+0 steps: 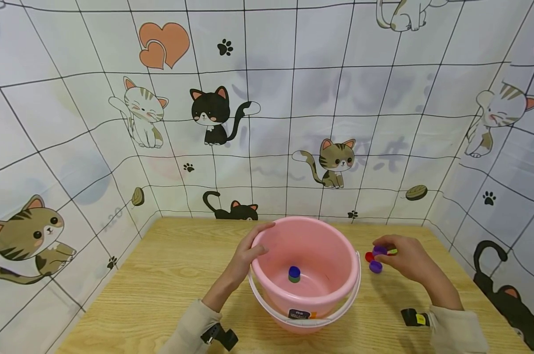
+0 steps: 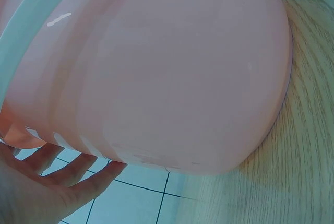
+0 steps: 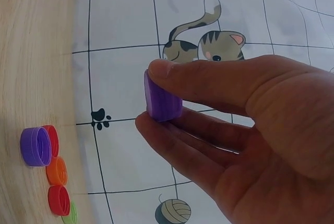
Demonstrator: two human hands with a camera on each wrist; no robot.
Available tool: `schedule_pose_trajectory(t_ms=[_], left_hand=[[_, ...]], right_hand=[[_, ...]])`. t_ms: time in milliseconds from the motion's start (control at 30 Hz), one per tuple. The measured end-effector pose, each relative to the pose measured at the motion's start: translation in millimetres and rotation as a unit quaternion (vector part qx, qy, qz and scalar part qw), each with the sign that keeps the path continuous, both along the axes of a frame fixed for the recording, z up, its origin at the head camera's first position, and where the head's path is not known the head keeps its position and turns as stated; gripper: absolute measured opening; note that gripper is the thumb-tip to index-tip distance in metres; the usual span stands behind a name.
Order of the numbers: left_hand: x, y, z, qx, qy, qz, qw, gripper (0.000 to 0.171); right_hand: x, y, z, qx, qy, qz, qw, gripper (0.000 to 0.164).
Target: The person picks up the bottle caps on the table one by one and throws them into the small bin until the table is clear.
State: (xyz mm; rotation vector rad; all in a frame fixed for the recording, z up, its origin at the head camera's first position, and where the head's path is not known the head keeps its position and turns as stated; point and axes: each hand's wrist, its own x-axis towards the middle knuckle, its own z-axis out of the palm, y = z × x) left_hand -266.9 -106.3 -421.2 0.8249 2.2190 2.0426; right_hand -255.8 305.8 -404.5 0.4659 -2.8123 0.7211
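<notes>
Pink plastic bucket (image 1: 308,241), qty 1, upright on wood table (image 1: 196,258); landmark for all entries below.
White handle (image 1: 313,323): lowered, crosses bucket's front. Dark label (image 1: 299,313): bucket's front wall, just above handle.
Blue-and-green piece (image 1: 295,274): on bucket floor, blue above green; stacked caps or one pc., can't tell.
L hand (image 1: 244,258): at bucket's left, grips rim, thumb inside, fingers against outer wall.
R hand (image 1: 406,258): well clear of bucket, to its right; pinches held purple cap (image 3: 166,98) betw. thumb & fingers.
Loose caps, on table, right of bucket: purple cap (image 3: 36,146), red cap (image 3: 52,141) partly behind it, orange cap (image 3: 57,172), second red cap (image 3: 59,200), light green cap (image 3: 71,213).
Obstructions: R hand hides part of cap group in head view; bucket wall fills most of L wrist view.
Surrounds: gridded cloth w/ cartoon cats (image 1: 271,98), behind bucket & both sides. Pale sleeves (image 1: 189,327), approx. bucket's near left & near right; black wrist devices (image 1: 220,337) at cuffs.
</notes>
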Motion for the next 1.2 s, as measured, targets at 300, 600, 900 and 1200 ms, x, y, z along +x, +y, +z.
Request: schedule_pose_trajectory(t_ms=[300, 600, 900, 1200], left_hand=[[1.7, 0, 1.7, -0.002, 0.001, -0.002, 1.0000, 0.063], [1.3, -1, 0.8, -0.001, 0.004, -0.002, 1.0000, 0.062], [2.8, 1, 3.2, -0.003, 0.006, -0.001, 1.0000, 0.063], [3.2, 0, 3.3, -0.002, 0.003, 0.000, 1.0000, 0.062]], right_hand=[[2.0, -2, 3.7, -0.003, 0.000, 0.003, 1.000, 0.032], [3.2, -5, 7.2, -0.007, 0.001, 0.006, 1.000, 0.033], [3.5, -6, 8.7, -0.008, 0.003, 0.005, 1.000, 0.033], [3.0, -6, 10.4, -0.011, 0.004, 0.009, 1.000, 0.033]])
